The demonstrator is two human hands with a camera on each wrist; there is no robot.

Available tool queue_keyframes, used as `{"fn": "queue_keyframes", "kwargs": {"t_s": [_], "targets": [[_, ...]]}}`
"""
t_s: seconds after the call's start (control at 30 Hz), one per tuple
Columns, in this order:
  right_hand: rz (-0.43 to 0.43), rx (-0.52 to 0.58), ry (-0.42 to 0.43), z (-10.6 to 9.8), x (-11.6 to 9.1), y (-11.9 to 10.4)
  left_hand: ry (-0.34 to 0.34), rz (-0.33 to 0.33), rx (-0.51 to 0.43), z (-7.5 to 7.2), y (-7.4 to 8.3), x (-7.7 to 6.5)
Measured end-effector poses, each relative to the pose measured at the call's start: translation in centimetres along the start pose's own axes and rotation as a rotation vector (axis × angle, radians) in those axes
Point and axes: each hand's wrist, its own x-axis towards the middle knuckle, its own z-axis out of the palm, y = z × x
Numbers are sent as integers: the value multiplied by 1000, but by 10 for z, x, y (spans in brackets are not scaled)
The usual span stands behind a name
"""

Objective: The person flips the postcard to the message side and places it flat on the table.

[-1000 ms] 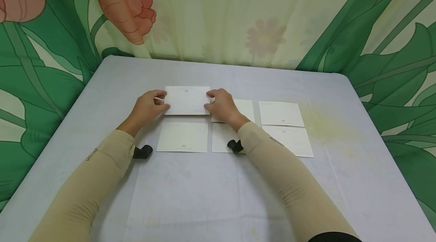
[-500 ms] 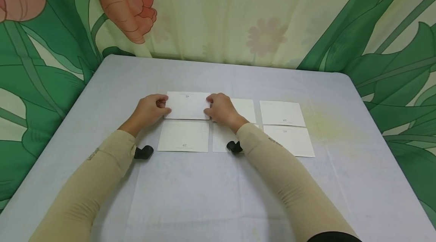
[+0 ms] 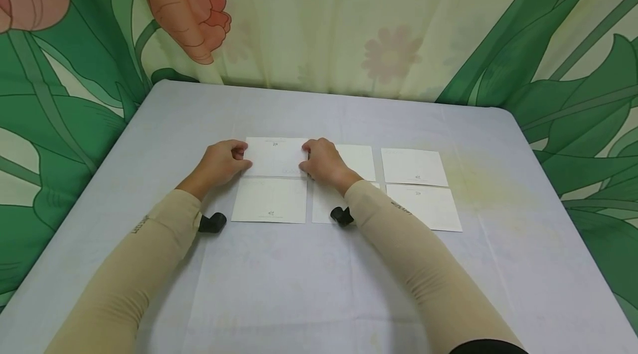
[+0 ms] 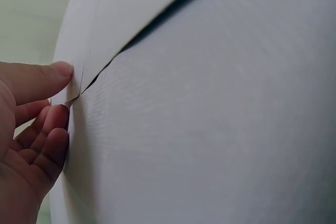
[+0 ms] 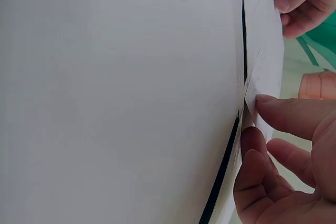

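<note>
A white card (image 3: 276,157) with a small printed mark lies in the back row at the left, its near edge right along the far edge of a matching card (image 3: 269,199). My left hand (image 3: 219,161) pinches its left side. In the left wrist view the thumb (image 4: 62,71) is over that card's corner, with curled fingers below. The right side is pinched by my right hand (image 3: 325,160); its thumb (image 5: 268,103) presses the top face in the right wrist view. The right hand and forearm partly cover the two middle cards.
More white cards lie to the right, one at the back (image 3: 413,167) and one in front (image 3: 426,204), in two rows. All rest on a white cloth-covered table (image 3: 279,287). A floral curtain (image 3: 319,21) hangs behind the far edge.
Both hands have brought the white card toward the person and down, closing the gap to the card in front of it. The other cards have stayed put.
</note>
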Motion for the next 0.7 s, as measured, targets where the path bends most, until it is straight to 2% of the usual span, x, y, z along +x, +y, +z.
{"fn": "queue_keyframes", "kwargs": {"t_s": [0.7], "targets": [[1, -36, -45, 1, 0, -2, -28, -15, 2, -2, 4, -1]]}}
